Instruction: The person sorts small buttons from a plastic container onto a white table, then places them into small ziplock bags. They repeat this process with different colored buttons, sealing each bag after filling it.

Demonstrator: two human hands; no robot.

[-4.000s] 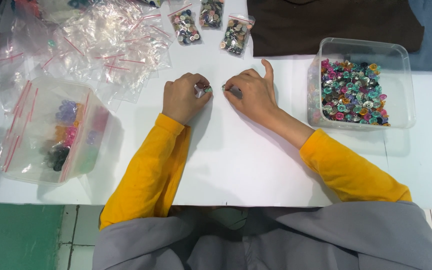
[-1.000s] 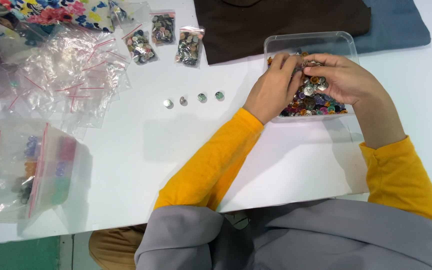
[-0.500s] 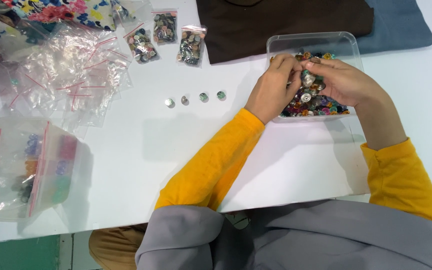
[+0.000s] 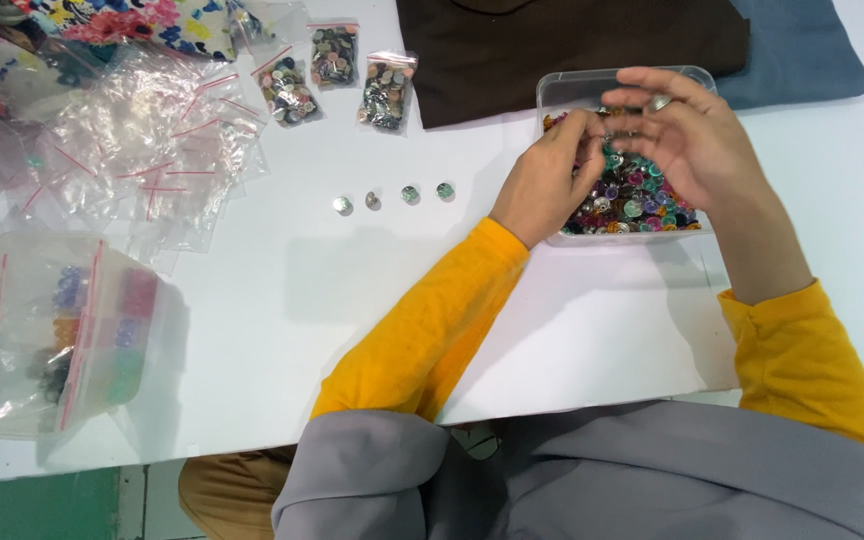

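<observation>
Left hand (image 4: 550,178) fingers pinched over clear tub (image 4: 564,92) of mixed coloured buttons (image 4: 632,195), grasp contents cannot tell, right hand (image 4: 692,140) open and relaxed above tub, four loose buttons (image 4: 390,198) in row on white table (image 4: 282,300) left of tub

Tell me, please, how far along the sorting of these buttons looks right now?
Done: three small filled bags lie at the top, and four buttons sit in a row on the table. In hand: the left hand and right hand pick over the clear tub. Left: the tub holds many buttons; empty bags wait.
</observation>
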